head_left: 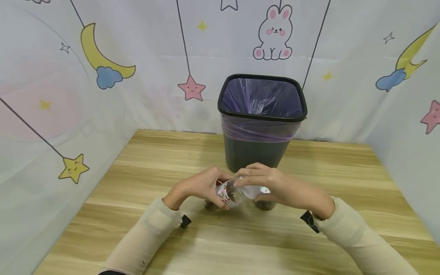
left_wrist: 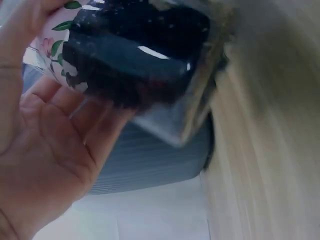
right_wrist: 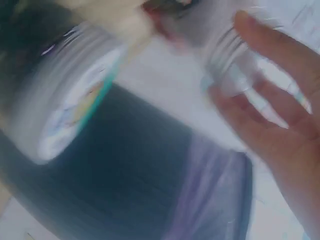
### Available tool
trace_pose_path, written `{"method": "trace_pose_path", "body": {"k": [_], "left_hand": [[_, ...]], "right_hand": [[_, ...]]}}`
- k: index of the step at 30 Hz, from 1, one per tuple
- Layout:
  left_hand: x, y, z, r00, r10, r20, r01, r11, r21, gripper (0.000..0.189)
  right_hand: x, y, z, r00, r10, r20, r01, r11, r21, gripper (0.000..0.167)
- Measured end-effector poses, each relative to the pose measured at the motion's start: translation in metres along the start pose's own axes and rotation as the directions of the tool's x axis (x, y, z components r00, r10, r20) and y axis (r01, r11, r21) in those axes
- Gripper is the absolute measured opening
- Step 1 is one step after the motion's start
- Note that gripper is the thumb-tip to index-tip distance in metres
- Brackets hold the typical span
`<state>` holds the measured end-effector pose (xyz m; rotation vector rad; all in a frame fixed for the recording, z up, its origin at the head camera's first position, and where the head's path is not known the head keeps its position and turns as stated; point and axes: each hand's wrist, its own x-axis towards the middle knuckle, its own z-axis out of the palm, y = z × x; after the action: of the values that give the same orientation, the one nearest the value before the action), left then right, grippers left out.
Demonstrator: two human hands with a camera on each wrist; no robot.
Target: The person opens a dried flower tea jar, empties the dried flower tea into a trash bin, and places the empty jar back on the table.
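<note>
A clear plastic jar (head_left: 229,193) with a flowered label lies tilted between both hands, low in front of the bin. My left hand (head_left: 207,187) grips it round the label end. In the left wrist view the jar (left_wrist: 135,50) shows dark contents behind the clear wall. My right hand (head_left: 271,183) curls its fingers and thumb round the clear neck end; the ridged neck (right_wrist: 230,55) shows blurred in the right wrist view. Below the right hand stands another jar (head_left: 265,205), dark inside; its white lid (right_wrist: 75,115) has a teal edge.
A black bin (head_left: 256,152) with a purple liner stands behind the hands on the wood-grain table (head_left: 165,160). Another dark, clear-walled item (head_left: 211,206) shows partly behind the left hand. White cartoon-printed curtains (head_left: 154,68) close in the back and sides.
</note>
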<state>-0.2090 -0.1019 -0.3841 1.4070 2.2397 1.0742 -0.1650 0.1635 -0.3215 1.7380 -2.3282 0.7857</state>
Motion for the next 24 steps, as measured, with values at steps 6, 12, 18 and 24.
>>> {"method": "trace_pose_path", "body": {"k": [6, 12, 18, 24], "left_hand": [[-0.001, -0.002, 0.001, 1.0, -0.007, 0.0, 0.007, 0.99, -0.139, 0.057], [0.003, 0.001, -0.004, 0.999, -0.029, -0.017, 0.028, 0.999, -0.039, 0.064], [0.004, 0.006, -0.006, 0.997, -0.031, -0.072, 0.038, 0.994, 0.098, 0.069], [0.005, 0.011, -0.006, 0.99, -0.036, -0.135, 0.069, 0.965, 0.252, 0.072]], "right_hand": [[0.006, -0.004, -0.007, 1.0, -0.013, 0.016, 0.012, 0.999, 0.036, 0.069], [0.003, 0.002, -0.007, 1.0, -0.016, 0.007, 0.016, 0.998, 0.057, 0.07], [-0.001, 0.001, -0.009, 0.991, 0.131, -0.035, -0.129, 0.99, 0.058, 0.07], [-0.003, -0.002, -0.002, 0.937, 0.344, -0.06, -0.343, 0.939, 0.03, 0.059]]}}
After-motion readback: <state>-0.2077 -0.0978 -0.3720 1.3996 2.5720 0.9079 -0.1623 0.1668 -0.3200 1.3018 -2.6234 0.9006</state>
